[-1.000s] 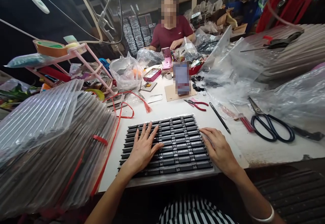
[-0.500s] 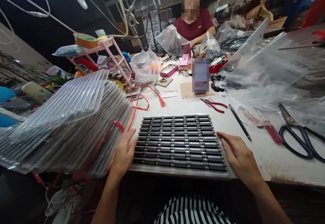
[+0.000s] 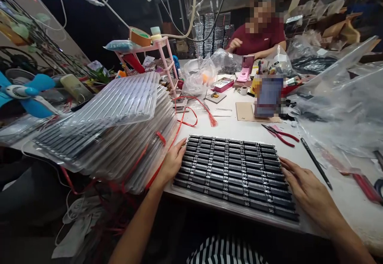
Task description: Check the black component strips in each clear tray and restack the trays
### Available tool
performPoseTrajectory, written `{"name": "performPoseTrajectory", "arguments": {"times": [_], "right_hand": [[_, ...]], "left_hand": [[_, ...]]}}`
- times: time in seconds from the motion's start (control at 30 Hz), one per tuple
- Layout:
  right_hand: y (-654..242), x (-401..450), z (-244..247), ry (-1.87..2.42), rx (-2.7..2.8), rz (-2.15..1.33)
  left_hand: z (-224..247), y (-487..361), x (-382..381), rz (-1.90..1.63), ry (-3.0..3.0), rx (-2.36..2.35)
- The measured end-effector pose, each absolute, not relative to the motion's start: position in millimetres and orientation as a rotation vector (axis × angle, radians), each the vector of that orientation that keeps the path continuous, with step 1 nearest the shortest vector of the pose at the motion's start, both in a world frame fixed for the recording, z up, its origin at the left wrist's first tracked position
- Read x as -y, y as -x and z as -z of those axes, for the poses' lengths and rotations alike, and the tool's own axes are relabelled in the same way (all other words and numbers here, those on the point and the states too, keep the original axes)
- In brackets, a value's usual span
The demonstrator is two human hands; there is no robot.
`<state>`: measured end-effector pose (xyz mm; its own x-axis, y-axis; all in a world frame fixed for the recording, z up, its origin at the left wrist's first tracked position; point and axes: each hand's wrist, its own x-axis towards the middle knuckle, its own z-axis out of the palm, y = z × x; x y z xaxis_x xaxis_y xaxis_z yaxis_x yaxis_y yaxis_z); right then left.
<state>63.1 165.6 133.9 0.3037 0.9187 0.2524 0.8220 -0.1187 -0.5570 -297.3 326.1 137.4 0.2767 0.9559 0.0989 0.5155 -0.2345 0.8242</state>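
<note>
A clear plastic tray (image 3: 236, 204) lies at the table's front edge, filled with rows of small black ribbed parts (image 3: 227, 168) that have shiny bits between them. My left hand (image 3: 172, 162) holds the tray's left edge, fingers against the side. Along the right edge, my right hand (image 3: 305, 182) grips the tray with bent fingers; the undersides of both hands are hidden. Left of my left hand leans a thick stack of similar clear ribbed trays (image 3: 128, 136), tied round with red ribbon (image 3: 161, 136).
Red-handled pliers (image 3: 283, 136), a black pen (image 3: 317, 164) and a red-handled tool (image 3: 366, 188) lie to the right. Behind are a blurred-screen device (image 3: 269, 96) and a pink shelf (image 3: 166, 62). A blue fan (image 3: 26, 92) stands left. Across the table sits a person in a maroon shirt (image 3: 263, 42).
My view has swung left, so everything sits further right in the picture. Both hands stay at the tray's sides. The person opposite has raised a hand.
</note>
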Motion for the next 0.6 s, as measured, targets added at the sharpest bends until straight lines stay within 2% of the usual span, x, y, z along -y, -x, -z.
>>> {"name": "performPoseTrajectory", "arguments": {"times": [0.2,0.5,0.6], "right_hand": [[-63.1,-175.7,-135.3,1.986,1.587,-0.184],[-65.2,-186.5,-137.5,2.013,1.382,-0.419],[-56.9,-188.7,-143.8,1.992,1.210,-0.487]], "left_hand": [[-124.5,298.2,-330.0,-0.892,-1.807,-1.330],[-131.9,299.5,-335.8,-0.845,-1.760,-1.235],[-138.0,297.6,-336.4,-0.888,-1.554,-1.210]]}}
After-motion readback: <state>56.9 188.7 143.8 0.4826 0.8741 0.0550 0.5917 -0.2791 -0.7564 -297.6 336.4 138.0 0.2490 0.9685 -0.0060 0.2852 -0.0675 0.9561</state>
